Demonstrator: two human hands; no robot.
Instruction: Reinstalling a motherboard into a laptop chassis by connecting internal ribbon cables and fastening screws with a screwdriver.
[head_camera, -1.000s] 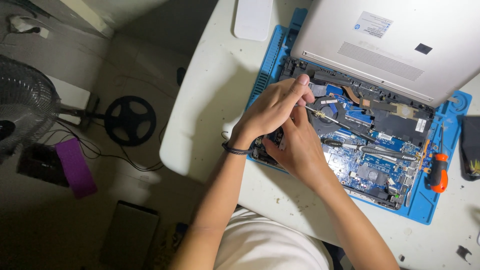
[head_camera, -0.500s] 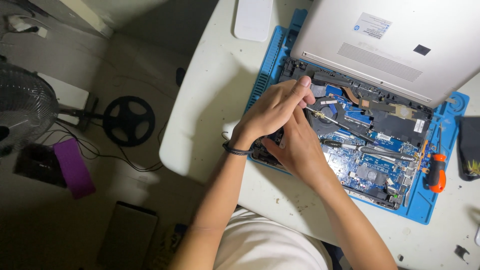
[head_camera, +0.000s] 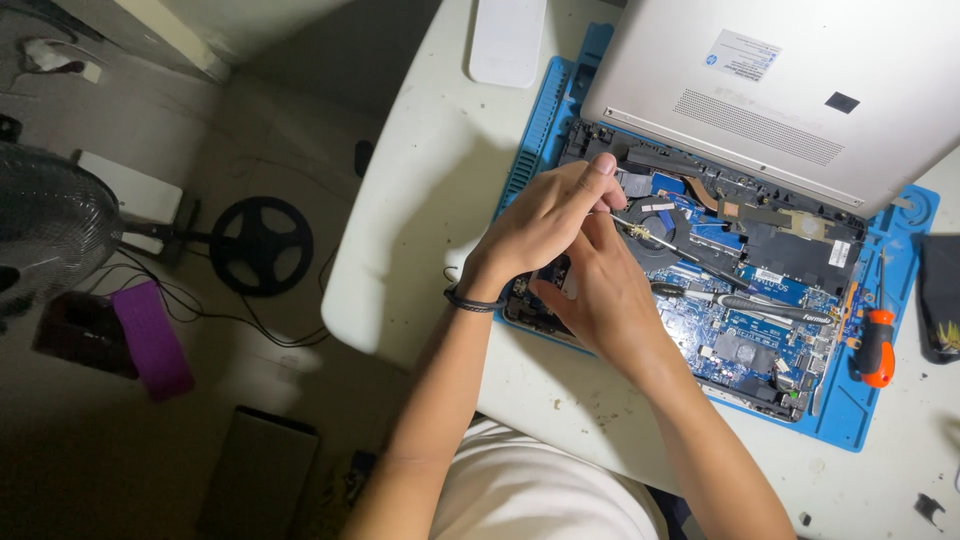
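here the opened laptop (head_camera: 720, 250) lies bottom-up on a blue work mat (head_camera: 540, 140) at the edge of the white table (head_camera: 420, 230), its silver cover panel (head_camera: 780, 90) tipped up at the far side so the boards and the round cooling fan (head_camera: 655, 235) stay exposed. both hands meet over the near left part of the chassis. the left hand (head_camera: 545, 225) arches down from above with fingers curled and thumb pressed toward the fingertips, pinching something small that i cannot make out; a dark band sits on its wrist. the right hand (head_camera: 600, 300) lies under and against it, fingers bent in close, apparently steadying the same spot; whether it grips anything i cannot tell. thin gold-tipped wires (head_camera: 640, 232) run out from between the fingers toward the fan, which suggests why the grip is so fine. an orange-handled screwdriver (head_camera: 877, 348) rests on the mat's right edge, near but untouched. a black-handled tool (head_camera: 770, 310) lies across the board. a standing fan (head_camera: 40, 230) is on the floor to the left.
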